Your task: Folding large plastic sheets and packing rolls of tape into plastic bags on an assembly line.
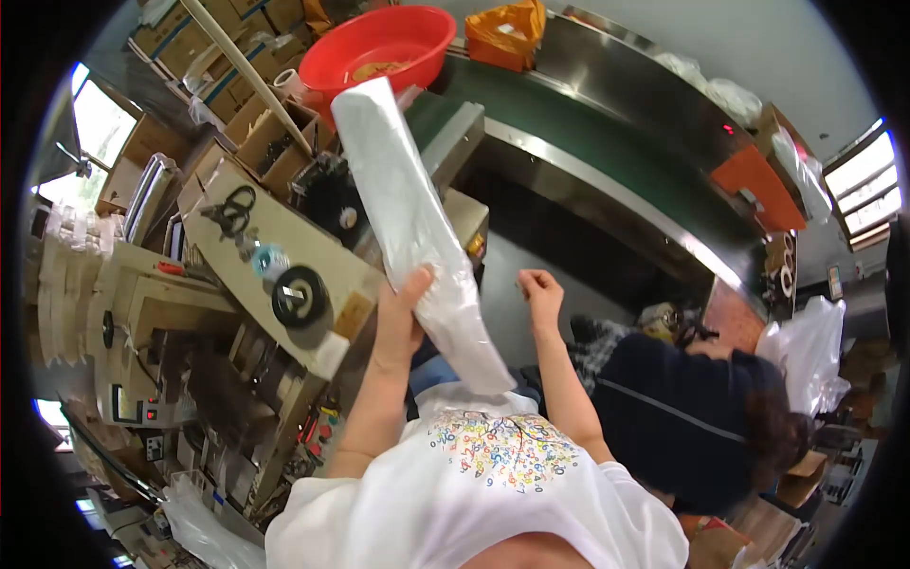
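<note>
My left hand [406,302] is closed round the side of a long, flat bundle of clear-white plastic film [403,204]. The bundle stands out lengthwise in front of me, its near end close to my white shirt and its far end by the red tub. To the right of the bundle, apart from it, my right hand [542,296] hangs in the air with its fingers curled in. Nothing shows in that hand.
A beige table [343,275] at left carries a black round reel [300,297] and scissors [232,211]. Ahead are a red tub [431,47] and a green conveyor belt [588,156] with a metal edge. A person in dark clothes [682,408] bends close on my right.
</note>
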Available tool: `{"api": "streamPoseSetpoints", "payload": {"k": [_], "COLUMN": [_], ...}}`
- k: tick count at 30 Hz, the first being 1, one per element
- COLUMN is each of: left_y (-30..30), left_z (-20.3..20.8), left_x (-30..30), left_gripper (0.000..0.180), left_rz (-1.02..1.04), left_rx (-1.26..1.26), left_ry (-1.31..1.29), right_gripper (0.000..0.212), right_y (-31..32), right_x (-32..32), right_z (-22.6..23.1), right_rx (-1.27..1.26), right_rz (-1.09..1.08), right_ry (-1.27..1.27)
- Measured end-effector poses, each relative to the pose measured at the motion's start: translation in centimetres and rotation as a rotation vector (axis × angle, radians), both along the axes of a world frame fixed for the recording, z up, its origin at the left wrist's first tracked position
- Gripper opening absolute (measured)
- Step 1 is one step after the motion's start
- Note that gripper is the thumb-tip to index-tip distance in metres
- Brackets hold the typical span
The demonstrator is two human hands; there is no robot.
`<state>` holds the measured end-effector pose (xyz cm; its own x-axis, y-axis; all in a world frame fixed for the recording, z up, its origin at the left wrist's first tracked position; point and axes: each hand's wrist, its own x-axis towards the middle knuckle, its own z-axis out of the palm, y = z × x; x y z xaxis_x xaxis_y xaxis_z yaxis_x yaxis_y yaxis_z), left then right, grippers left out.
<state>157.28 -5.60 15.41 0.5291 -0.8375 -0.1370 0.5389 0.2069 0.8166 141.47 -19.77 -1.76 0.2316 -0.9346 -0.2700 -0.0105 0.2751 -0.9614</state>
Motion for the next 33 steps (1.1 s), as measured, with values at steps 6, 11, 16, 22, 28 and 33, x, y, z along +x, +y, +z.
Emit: {"api": "streamPoseSetpoints", "payload": {"k": [6,11,16,22,28,33], "left_y": [-6.5,-11.3,-20.0,-31.5,-38.9,-42.5], "left_z": [1.0,-0.2,-0.8,-0.2,2.7,1.8], "left_x": [3.3,6.9,7.8,8.2,10.3,11.4], "left_gripper": [0.053,0.05,0.049,0.05,0.047,0.047], "left_rz": [0.161,0.246,0.459,0.706,0.65,0.656], "left_rx": [0.049,0.073,0.001,0.066,0.039,0.105], "left_ry": [0.058,0.113,0.104,0.1,0.124,0.138], "right_gripper": [0.006,0.006,0.016,0.059,0.061,0.062], "right_y": [-13.3,-26.7,-51.2,-61.4,-59.2,-60.4], "right_x": [10.0,18.2,28.3,37.8,37.6,34.9], "right_z": [10.2,17.0,22.0,29.8,19.8,15.9], "right_rx": [-0.374,-0.881,-1.334,-0.913,-0.409,-0.127], "right_rz": [-0.097,-0.153,-0.109,0.483,0.716,0.766], "right_ry": [-0.188,-0.249,0.133,-0.193,-0.32,-0.377]}}
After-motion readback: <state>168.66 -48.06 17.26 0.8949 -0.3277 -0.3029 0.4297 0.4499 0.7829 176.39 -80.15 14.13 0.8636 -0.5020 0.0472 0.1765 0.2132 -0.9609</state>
